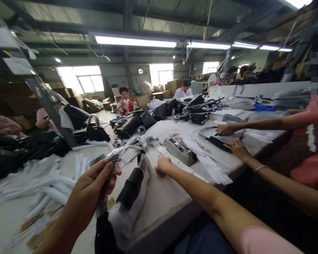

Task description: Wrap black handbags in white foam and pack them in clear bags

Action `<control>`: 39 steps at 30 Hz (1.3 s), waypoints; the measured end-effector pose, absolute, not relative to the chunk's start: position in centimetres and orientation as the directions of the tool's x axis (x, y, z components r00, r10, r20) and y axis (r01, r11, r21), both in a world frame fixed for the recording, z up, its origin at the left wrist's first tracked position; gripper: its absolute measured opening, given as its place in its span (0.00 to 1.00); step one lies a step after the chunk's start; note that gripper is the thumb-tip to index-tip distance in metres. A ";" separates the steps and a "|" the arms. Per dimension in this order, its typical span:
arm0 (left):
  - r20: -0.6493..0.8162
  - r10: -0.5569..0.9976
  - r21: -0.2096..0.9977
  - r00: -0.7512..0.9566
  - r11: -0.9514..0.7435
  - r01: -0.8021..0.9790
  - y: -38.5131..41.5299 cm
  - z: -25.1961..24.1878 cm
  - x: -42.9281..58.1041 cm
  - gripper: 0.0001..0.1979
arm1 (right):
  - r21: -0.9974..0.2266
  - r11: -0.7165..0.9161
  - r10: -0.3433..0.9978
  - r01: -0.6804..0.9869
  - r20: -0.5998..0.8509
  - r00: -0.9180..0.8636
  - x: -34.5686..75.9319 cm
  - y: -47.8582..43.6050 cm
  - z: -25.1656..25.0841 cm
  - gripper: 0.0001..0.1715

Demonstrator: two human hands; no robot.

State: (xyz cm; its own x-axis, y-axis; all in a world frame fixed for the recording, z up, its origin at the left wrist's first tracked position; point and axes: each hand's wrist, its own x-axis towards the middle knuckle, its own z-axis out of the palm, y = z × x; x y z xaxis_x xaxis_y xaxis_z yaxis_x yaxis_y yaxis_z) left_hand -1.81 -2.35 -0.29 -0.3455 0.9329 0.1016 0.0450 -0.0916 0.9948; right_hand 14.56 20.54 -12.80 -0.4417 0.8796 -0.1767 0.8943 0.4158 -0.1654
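My left hand (pixel 95 178) is closed around the bag handle (pixel 113 165), which is wrapped in clear film. Below it, the black bag (pixel 132 187) lies tilted at the table's front edge, with thin white wrapping (pixel 124 224) against it. My right hand (pixel 163 165) is closed with its knuckles up, low over the table to the right of the bag. Whatever its fingers may pinch is hidden. Just beyond that hand stands a grey tape dispenser (pixel 180 151).
White foam tubes (pixel 58 188) are heaped at left. Black bags (pixel 135 123) pile up across the table's middle. At right, a co-worker's hands (pixel 237 148) rest on a black piece beside white sheets (pixel 214 169). A metal post (pixel 50 106) rises at left.
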 end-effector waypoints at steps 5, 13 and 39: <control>0.081 0.942 0.995 -0.325 -0.058 0.080 -2.9 0.5 -1.7 0.21 | -0.371 0.390 0.894 0.843 -0.066 -0.442 17.0 18.7 -12.0 0.18; 0.119 0.903 0.991 -0.413 -0.081 0.107 -3.2 1.0 -1.2 0.22 | -0.889 0.442 0.726 0.121 0.275 -0.631 18.3 10.2 -6.5 0.28; 0.247 0.884 0.939 -0.397 -0.116 0.324 -3.8 0.8 -0.3 0.34 | -0.894 0.048 0.774 -0.445 0.315 -0.550 11.3 4.9 -3.6 0.32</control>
State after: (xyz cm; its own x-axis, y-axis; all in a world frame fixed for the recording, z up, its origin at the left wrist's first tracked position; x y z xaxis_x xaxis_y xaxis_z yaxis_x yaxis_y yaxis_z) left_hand -0.26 -3.81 0.80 -0.3972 0.8840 0.2465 0.3243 -0.1161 0.9388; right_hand 11.33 4.88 -3.60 -0.5500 0.7736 0.3149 -0.4448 0.0478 -0.8943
